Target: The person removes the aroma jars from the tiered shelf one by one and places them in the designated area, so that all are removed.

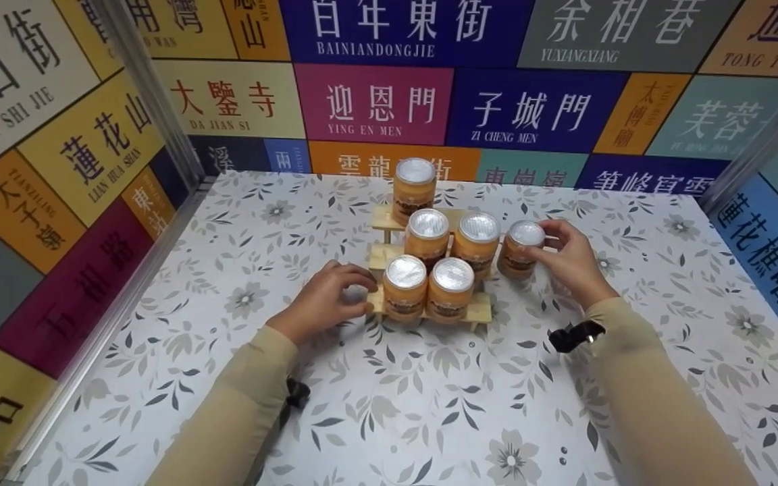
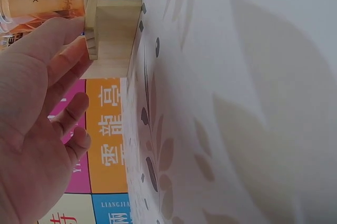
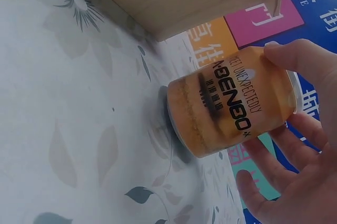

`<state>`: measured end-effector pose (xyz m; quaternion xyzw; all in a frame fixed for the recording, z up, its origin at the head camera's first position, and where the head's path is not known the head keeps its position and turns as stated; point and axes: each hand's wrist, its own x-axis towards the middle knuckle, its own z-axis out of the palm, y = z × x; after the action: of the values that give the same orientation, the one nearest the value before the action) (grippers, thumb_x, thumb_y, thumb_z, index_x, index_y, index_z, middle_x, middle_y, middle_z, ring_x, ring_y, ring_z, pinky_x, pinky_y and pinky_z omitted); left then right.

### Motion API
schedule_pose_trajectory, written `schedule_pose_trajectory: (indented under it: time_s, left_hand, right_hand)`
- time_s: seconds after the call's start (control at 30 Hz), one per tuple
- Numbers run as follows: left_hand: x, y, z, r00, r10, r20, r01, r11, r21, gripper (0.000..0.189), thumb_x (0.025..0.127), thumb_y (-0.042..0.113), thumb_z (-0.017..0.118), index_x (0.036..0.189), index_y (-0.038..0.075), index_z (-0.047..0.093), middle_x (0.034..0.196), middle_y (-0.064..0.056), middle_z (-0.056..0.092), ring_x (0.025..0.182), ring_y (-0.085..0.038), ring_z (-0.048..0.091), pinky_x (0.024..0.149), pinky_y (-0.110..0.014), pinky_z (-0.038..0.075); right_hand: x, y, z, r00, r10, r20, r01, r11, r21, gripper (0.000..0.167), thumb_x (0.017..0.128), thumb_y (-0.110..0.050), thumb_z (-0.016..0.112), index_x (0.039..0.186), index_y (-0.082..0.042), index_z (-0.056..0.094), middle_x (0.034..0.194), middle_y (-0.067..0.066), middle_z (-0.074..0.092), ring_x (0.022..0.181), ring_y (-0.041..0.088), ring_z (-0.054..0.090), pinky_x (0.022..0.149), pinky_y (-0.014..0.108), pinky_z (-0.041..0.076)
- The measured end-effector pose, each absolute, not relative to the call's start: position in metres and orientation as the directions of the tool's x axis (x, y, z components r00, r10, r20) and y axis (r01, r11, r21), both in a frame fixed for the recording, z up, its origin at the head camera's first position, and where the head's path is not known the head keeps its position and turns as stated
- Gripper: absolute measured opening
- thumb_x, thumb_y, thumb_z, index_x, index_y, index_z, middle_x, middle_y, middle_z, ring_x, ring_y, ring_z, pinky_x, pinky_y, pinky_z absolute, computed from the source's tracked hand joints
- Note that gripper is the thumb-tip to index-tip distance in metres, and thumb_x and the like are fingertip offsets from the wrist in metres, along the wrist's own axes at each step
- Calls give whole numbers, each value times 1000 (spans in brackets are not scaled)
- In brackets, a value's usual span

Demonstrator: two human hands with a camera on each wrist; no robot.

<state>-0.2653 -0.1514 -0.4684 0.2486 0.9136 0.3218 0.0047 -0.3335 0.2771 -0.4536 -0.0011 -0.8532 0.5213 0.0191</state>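
My right hand (image 1: 571,260) grips an orange jar (image 1: 523,250) with a silvery lid near its top, thumb on one side and fingers on the other. This jar (image 3: 226,103) carries a dark "A-BENBO" label in the right wrist view, its base close to the tabletop; whether it touches cannot be told. My left hand (image 1: 325,297) pinches the left end of the lowest step of a wooden stand (image 1: 480,307). On the three-step stand are a jar (image 1: 415,192) on top, two in the middle, including one jar (image 1: 477,239), and two on the lowest step, including one jar (image 1: 404,290).
A white tabletop (image 1: 402,418) with grey leaf and flower patterns lies under everything. Coloured panels (image 1: 375,104) with Chinese lettering stand behind the stand and on both sides. Clear-looking corner strips (image 1: 159,88) join the panels.
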Motion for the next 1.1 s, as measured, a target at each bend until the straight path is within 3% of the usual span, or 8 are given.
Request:
schedule_pose_trajectory:
  time_s: [0.07, 0.33, 0.47, 0.67, 0.9, 1.1]
  left_hand:
    - [-266, -150, -469, -878, 454, 154, 450, 668, 593, 29, 86, 25, 82, 114, 17, 76, 129, 6, 69, 122, -19, 55, 111, -41, 44]
    - [-266, -150, -473, -881, 453, 136, 435, 661, 612, 31, 87, 26, 82, 116, 17, 75, 131, 4, 68, 129, -19, 58, 125, -45, 30]
    - [-264, -152, -472, -885, 446, 136, 428, 660, 618, 31, 87, 26, 82, 116, 17, 75, 131, 5, 68, 130, -18, 58, 128, -48, 25]
    - [-265, -152, -470, -882, 449, 142, 434, 660, 613, 29, 87, 26, 82, 114, 17, 75, 130, 5, 68, 127, -20, 56, 115, -42, 41]
    - [-268, -152, -469, -863, 482, 147, 467, 655, 594, 29, 88, 23, 81, 114, 13, 75, 129, -1, 69, 128, -22, 60, 126, -50, 28]
    - [-268, -151, -470, -869, 478, 129, 449, 651, 612, 29, 87, 22, 81, 114, 14, 75, 129, 0, 69, 126, -21, 61, 126, -50, 29]
  right_hand:
    - [-333, 278, -453, -999, 27, 18, -3, 458, -889, 64, 89, -26, 81, 142, -6, 50, 145, 13, 56, 134, 27, 54, 99, 26, 48]
    - [-333, 282, -453, -999, 21, -32, 38, 476, -878, 67, 91, -27, 78, 146, -6, 46, 151, 16, 52, 138, 34, 51, 115, 47, 44]
    - [-334, 283, -455, -1000, -4, -22, 18, 476, -879, 70, 92, -30, 77, 149, -6, 44, 153, 18, 50, 140, 35, 49, 117, 49, 42]
    - [-328, 284, -455, -999, 20, 44, -28, 502, -865, 80, 89, -39, 81, 151, -7, 42, 155, 16, 47, 146, 36, 41, 118, 53, 38]
    - [-320, 277, -444, -987, 82, 139, -68, 568, -820, 83, 88, -54, 76, 153, -13, 44, 160, 15, 42, 152, 36, 32, 123, 59, 28]
    - [-316, 264, -430, -971, 86, 221, -138, 552, -823, 68, 95, -47, 71, 148, -12, 51, 155, 12, 49, 149, 32, 37, 122, 54, 31]
